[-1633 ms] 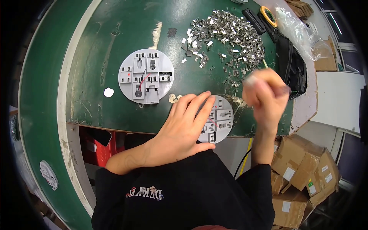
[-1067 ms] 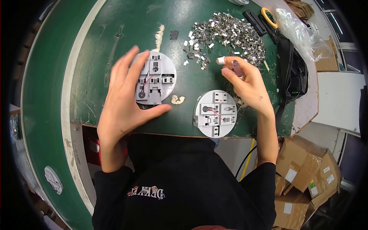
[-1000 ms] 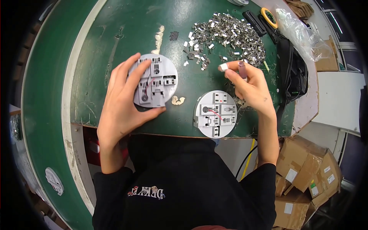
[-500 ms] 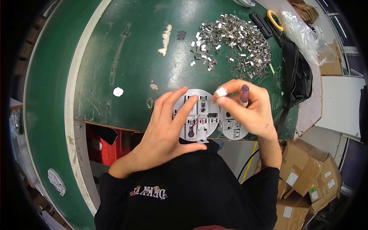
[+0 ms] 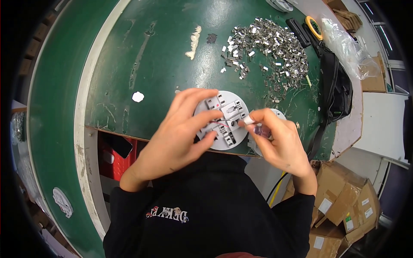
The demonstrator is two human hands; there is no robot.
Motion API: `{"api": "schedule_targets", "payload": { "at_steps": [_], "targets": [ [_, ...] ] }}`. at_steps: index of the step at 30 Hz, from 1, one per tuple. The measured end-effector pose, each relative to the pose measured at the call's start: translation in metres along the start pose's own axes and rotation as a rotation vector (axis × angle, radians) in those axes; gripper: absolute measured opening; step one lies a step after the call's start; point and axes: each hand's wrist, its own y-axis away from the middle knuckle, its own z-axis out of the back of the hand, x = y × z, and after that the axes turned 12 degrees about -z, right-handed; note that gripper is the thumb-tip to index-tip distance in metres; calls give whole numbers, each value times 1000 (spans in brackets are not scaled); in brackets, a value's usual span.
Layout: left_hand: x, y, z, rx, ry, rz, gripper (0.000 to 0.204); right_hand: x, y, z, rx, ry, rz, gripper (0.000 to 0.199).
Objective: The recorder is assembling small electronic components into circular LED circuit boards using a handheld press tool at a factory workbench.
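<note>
A round white plastic housing (image 5: 239,101) lies at the table's near edge, with raised slots and thin red and black wires (image 5: 221,124) across its middle. My left hand (image 5: 180,129) grips it from the left, fingers over the top and thumb on the near part. My right hand (image 5: 282,144) is closed at the housing's right side around a tool with a purplish, see-through handle (image 5: 262,131); its tip is hidden. Something small and white (image 5: 248,120) shows at the right index fingertip, whether a wrap or a loose part I cannot tell. A second white housing (image 5: 278,114) sits partly under that hand.
A heap of small metal and white pieces (image 5: 279,51) spreads over the far right of the green table (image 5: 163,56). Beside it are a black bag (image 5: 337,86), a yellow tape roll (image 5: 314,28) and clear plastic (image 5: 348,51). Cardboard boxes (image 5: 340,193) stand at lower right.
The housing has turned under my left hand, whose thumb has come up onto it. My right hand has moved down and closer to the housing, with the tool's handle tilted lower.
</note>
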Motion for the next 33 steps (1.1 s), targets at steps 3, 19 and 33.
{"api": "schedule_targets", "payload": {
  "at_steps": [3, 19, 33],
  "targets": [
    [1, -1, 1, 17, 60, 30, 27, 1, 1, -1, 17, 2, 25, 12],
    [4, 2, -15, -40, 172, 52, 11, -12, -18, -1, 33, -115, 214, 12],
    [8, 4, -16, -32, 212, 41, 8, -11, -23, -7, 54, -155, 198, 11]
  ]
}}
